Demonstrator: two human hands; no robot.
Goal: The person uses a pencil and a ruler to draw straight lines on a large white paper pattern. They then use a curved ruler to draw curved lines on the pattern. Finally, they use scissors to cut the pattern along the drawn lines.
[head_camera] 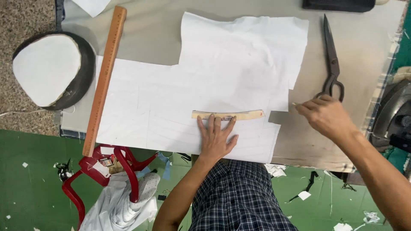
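Checked dark-blue cloth on the person's lap (239, 196) fills the near edge of the view, with a red metal stool frame (107, 171) draped in white fabric to its left on the green floor.

Farther left and up, a round dark stool with a white cloth piece on its seat (49, 68) stands beside the table. A long brown wooden ruler (104, 81) lies steeply slanted along the left edge of a large white fabric sheet (171, 111) spread on the grey-beige table (368, 51).

On that sheet, a narrow pale curved pattern strip (246, 115) lies with its long axis running left to right. The left hand (216, 137) is flat and spread, fingertips pressing the strip's left part; it grips nothing.

The right hand (327, 117) is off the sheet, to the right of the strip's right end, fingers pinched on a small pale marker, perhaps chalk (295, 104), aimed leftward toward the strip. Only bare table and the sheet's notched edge lie between them.

Just behind that hand, large dark metal shears (332, 60) lie lengthwise, handles near the knuckles. A dark iron (394, 115) sits at the far right.
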